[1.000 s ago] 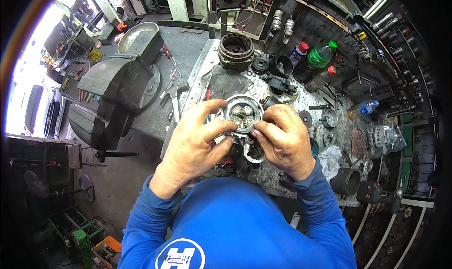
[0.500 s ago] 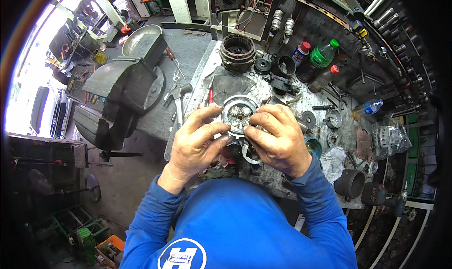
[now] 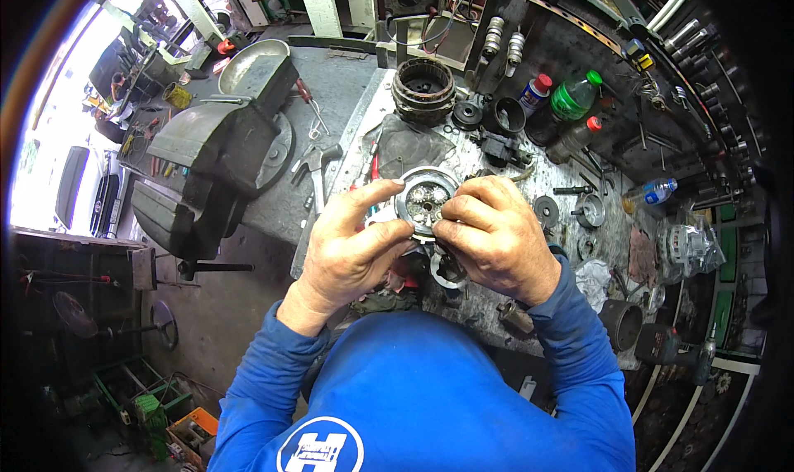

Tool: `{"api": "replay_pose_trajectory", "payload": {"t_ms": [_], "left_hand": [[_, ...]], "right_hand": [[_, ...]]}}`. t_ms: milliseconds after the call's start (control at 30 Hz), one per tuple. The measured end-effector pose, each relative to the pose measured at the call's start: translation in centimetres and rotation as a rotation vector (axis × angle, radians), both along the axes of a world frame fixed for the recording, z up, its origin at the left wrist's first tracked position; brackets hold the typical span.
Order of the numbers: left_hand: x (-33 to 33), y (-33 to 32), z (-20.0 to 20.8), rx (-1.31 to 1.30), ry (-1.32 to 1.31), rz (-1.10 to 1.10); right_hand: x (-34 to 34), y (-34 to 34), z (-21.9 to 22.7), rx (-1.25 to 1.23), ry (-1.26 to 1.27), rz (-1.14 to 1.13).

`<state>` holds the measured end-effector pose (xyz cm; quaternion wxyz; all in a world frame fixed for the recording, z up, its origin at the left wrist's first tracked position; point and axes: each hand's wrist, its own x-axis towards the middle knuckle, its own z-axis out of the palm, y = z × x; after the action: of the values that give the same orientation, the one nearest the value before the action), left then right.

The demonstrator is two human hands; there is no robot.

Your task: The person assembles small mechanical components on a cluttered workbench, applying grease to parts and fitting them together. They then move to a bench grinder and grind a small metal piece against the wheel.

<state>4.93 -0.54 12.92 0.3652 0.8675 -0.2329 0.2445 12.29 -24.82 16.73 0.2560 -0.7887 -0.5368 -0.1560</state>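
Head view: both hands [image 3: 351,240] [image 3: 499,245] hold a round metal housing [image 3: 425,197], its lower right edge hidden.

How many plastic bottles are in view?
3: the green-capped bottle with a green label, upper right; the clear red-capped bottle just below it in the picture; the clear blue-labelled bottle farther right. Others may be hidden in the clutter.

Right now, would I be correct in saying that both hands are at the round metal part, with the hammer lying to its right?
Not quite: the hammer lies to the left of the round metal part, as the head view shows. The left hand and right hand are indeed both at that part.
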Motion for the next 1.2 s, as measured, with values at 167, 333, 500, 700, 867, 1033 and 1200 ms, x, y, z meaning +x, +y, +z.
{"api": "replay_pose_trajectory", "payload": {"t_ms": [167,333,500,700,867,1033,1200], "left_hand": [[0.2,-0.4,0.3,-0.071,0.059,0.002],[0.1,-0.7,0.6,-0.035,0.036,0.026],[0.4,-0.5,1.1,0.003,0.008,-0.006],[-0.1,-0.4,1.3,0.105,0.062,0.019],[-0.6,-0.9,1.8,0.038,0.138,0.054],[0.7,-2.0,3.5,0.260,0.077,0.046],[1.2,-3.6,5.6,0.323,0.191,0.083]], "right_hand": [[-0.9,0.2,-0.2,0.036,0.022,-0.066],[-0.7,-0.1,-0.4,0.041,0.044,-0.050],[-0.6,0.1,-0.6,0.064,0.063,-0.065],[-1.0,-1.2,-0.4,0.054,0.039,-0.120],[-2.4,-9.2,-1.1,0.402,0.318,-0.722],[-5.8,-15.3,-4.1,0.123,0.402,-1.020],[-8.8,-18.5,-7.2,-0.005,0.354,-1.135]]}}
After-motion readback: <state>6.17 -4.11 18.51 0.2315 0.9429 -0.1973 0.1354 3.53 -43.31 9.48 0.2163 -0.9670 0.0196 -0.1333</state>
